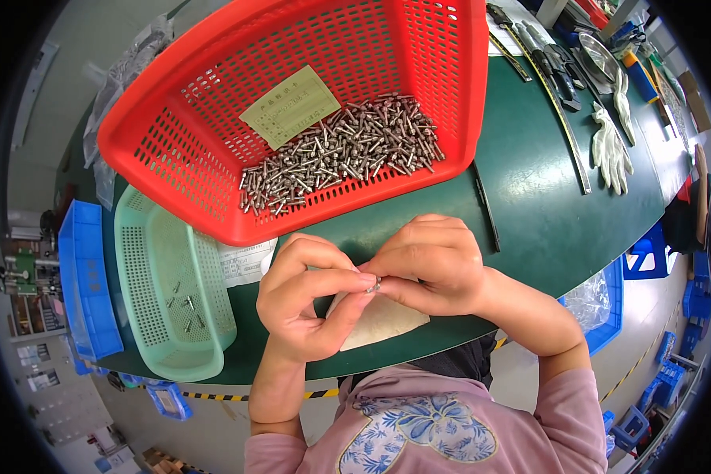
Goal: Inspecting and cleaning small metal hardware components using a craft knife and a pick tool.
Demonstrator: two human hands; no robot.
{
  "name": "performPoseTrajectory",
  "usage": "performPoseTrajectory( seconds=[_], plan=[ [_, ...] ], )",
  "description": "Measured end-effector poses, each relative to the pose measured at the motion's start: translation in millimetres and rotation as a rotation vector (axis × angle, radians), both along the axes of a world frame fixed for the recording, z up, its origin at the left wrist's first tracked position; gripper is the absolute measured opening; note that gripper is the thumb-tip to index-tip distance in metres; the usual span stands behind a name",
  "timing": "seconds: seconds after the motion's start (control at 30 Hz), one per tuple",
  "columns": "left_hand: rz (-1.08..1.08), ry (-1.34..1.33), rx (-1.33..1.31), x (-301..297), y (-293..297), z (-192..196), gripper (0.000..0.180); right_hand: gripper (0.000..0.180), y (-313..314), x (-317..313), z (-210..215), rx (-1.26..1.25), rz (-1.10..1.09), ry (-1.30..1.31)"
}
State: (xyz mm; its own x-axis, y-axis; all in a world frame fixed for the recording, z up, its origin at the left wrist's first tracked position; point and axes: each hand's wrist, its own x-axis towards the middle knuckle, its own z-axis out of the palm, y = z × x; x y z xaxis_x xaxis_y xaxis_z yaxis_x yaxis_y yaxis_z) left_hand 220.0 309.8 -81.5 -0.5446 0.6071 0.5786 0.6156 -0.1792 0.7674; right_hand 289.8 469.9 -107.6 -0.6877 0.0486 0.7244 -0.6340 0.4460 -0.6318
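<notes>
My left hand [308, 296] pinches a small shiny metal part [374, 287] between thumb and fingertips. From the other side, the closed fingers of my right hand [434, 265] meet it; they hide most of its shape. Just beyond my hands stands a big red perforated basket [292, 225], tilted in view. A heap of slim metal pins with thicker heads [347, 150] lies in it, along with a yellowish paper label [290, 107]. To the left, a pale green basket [217, 316] has several similar metal pieces [188, 303] on its bottom. Below my hands lies a pale sheet [387, 322].
A blue bin [91, 284] stands beyond the green basket. A printed paper [249, 265] is partly under the red basket. On the green table [545, 221] lie a thin dark rod [486, 207], a steel ruler [561, 118], white gloves [610, 150] and tools at the far right.
</notes>
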Motion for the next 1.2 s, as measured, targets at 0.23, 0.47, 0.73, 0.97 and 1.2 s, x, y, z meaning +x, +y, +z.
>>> performPoseTrajectory(
  seconds=[0.23, 0.47, 0.73, 0.97, 1.2],
  plan=[
    [-0.018, 0.001, -0.028, -0.4, -1.7, -0.1, 0.027, 0.012, 1.2, 4.2, 7.9, -0.211, 0.131, -0.210],
    [-0.012, 0.028, -0.100, -2.9, 0.4, 3.8, 0.040, 0.011, 6.2, 8.4, 14.3, -0.524, 0.312, -0.604],
    [-0.003, -0.002, -0.125, -4.7, -2.7, 0.6, 0.036, 0.009, 9.0, 9.2, 17.7, -0.666, 0.437, -0.767],
    [-0.042, -0.056, -0.095, -3.0, -2.8, 0.8, 0.033, 0.006, 8.0, 9.2, 13.1, -0.597, 0.458, -0.655],
    [-0.088, -0.115, -0.056, -2.5, -3.0, -0.3, 0.030, 0.008, 6.3, 9.7, 14.3, -0.541, 0.435, -0.591]
  ],
)
